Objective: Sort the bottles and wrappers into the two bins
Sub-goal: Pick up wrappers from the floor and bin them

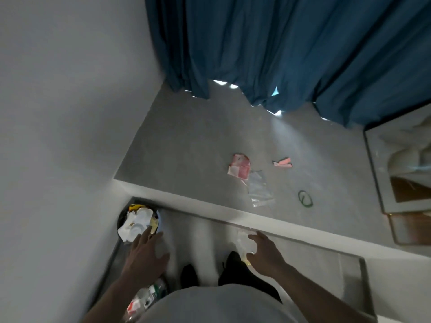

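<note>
On the grey ledge lie a pink and white wrapper [240, 168], a clear plastic wrapper [259, 192] touching it, and a small pink scrap [283, 162]. Down in the floor corner a dark round bin [121, 220] holds white and yellow wrappers. Below my left arm a second heap holds clear plastic bottles [149, 297]; its container is hidden. My left hand [145, 255] hangs with relaxed spread fingers just beside the wrapper bin, holding nothing. My right hand [263, 252] grips a clear crumpled plastic wrapper [243, 244] below the ledge's front edge.
A green elastic band [305, 198] lies on the ledge [186, 145] to the right of the wrappers. A blue curtain [279, 47] hangs along the ledge's back. A framed mirror [401, 164] leans at the right end. A white wall closes the left side.
</note>
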`<state>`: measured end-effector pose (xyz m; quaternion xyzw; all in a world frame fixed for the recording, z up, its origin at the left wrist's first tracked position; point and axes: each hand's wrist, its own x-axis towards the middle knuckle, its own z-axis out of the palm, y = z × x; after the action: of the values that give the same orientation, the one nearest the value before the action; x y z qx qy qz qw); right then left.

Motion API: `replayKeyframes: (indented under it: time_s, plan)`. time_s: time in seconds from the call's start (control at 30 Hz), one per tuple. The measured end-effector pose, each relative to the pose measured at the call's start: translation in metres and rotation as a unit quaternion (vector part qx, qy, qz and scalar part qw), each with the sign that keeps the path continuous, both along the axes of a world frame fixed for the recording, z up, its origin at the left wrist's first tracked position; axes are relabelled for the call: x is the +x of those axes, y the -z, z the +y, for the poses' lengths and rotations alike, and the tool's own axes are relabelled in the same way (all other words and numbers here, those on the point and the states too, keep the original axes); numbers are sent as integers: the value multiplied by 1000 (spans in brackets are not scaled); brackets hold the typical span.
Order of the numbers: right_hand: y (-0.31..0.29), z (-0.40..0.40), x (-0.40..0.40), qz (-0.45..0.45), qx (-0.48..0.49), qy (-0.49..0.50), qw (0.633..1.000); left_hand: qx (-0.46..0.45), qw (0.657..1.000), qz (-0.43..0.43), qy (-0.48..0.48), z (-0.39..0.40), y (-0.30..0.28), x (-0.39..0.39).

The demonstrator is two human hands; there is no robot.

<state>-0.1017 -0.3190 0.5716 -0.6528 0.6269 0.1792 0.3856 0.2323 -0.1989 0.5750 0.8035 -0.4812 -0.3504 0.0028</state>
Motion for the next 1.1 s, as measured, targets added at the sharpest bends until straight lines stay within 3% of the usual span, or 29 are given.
replayKeyframes:
  time_s: [0.27, 0.47, 0.87, 1.1]
  plan:
    - [-3, 41, -108, 16, -17, 103, 994, -15, 998, 0, 62, -17, -32, -53]
    - [2, 61, -207, 11, -11, 174, 985, -13, 993, -2, 113, -43, -18, -131]
    - [32, 81, -450, 13, 12, 127, 992, 45, 995, 14, 87, -42, 4, -381]
    - [24, 78, -491, -16, 22, 151, 988, 56, 994, 29, 86, -11, -14, -445]
